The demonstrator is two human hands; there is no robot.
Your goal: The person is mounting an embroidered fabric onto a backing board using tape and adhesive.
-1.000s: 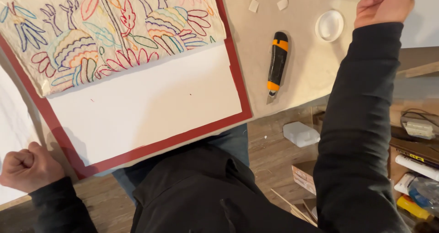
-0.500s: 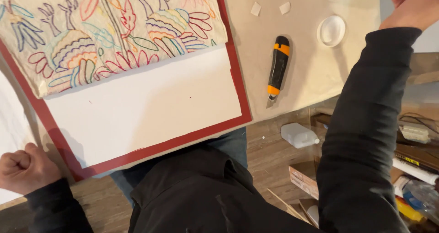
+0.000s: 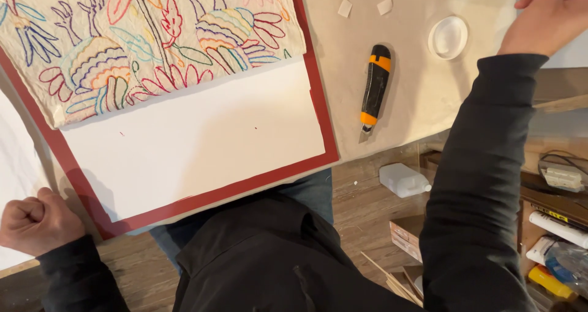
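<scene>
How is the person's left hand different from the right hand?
The left hand is curled into a fist, while the right hand has its fingers loose and open. The left hand rests low at the table's near edge beside the red-bordered white board; the right hand is stretched far up, past the round white lid. Both hold nothing and come out of black sleeves.

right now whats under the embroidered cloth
The embroidered cloth lies over the upper part of a white sheet on a red-edged board. What the sheet looks like beneath the cloth is covered. Neither hand touches it.
</scene>
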